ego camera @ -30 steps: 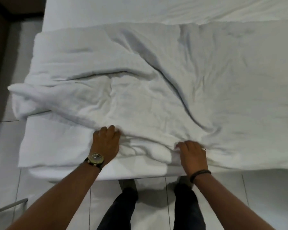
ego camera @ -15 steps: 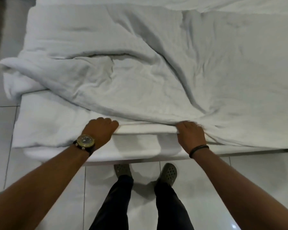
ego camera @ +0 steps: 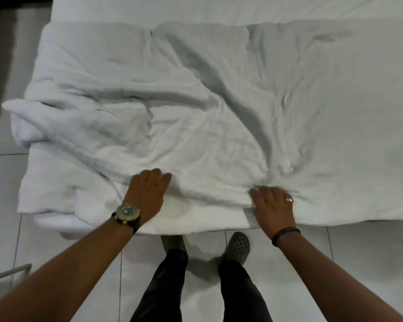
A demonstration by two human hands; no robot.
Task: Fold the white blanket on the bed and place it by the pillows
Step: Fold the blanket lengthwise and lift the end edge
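The white blanket [ego camera: 219,108] lies rumpled across the bed, with a bunched corner hanging off the left side [ego camera: 21,122]. My left hand [ego camera: 147,196], with a watch on its wrist, has its fingers curled into the blanket's near folded edge. About a forearm's length to the right, my right hand [ego camera: 273,205], wearing a ring and a dark wristband, rests on the same edge with its fingers spread and its thumb tucked under the fold. No pillows are in view.
The bed's near edge [ego camera: 196,226] runs just below my hands, and bare white sheet [ego camera: 219,8] shows beyond the blanket. I stand on white floor tiles [ego camera: 358,263], feet in green clogs. A thin metal bar [ego camera: 7,273] crosses the floor at lower left.
Both hands have kept hold of the blanket's near edge. The raised fold between them has come down flatter onto the bed, and my right hand's fingers have spread out.
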